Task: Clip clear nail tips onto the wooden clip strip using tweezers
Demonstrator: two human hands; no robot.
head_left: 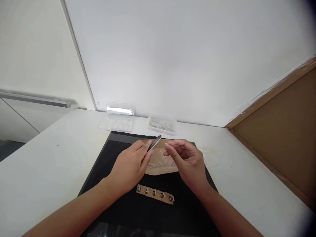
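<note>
My left hand [128,164] is closed around a nail file [155,144], dark on its face with a pale edge, tilted up to the right. Between thumb and fingertips, my right hand [191,161] pinches a small, pale false nail tip [166,144], a short gap from the file. Beneath both hands lies a brown sheet [155,170] bearing several clear nail tips [165,160]. Nearer to me, a cardboard strip [158,196] carries a row of shiny round bases, with small clear pieces on them.
A black mat [138,214] covers the middle of the white table [49,158]. At the back stand an open clear plastic case [116,122] and a translucent box [161,125] with clear pieces inside. Small clear bits [208,158] lie right of the mat. A brown panel [278,131] borders the right.
</note>
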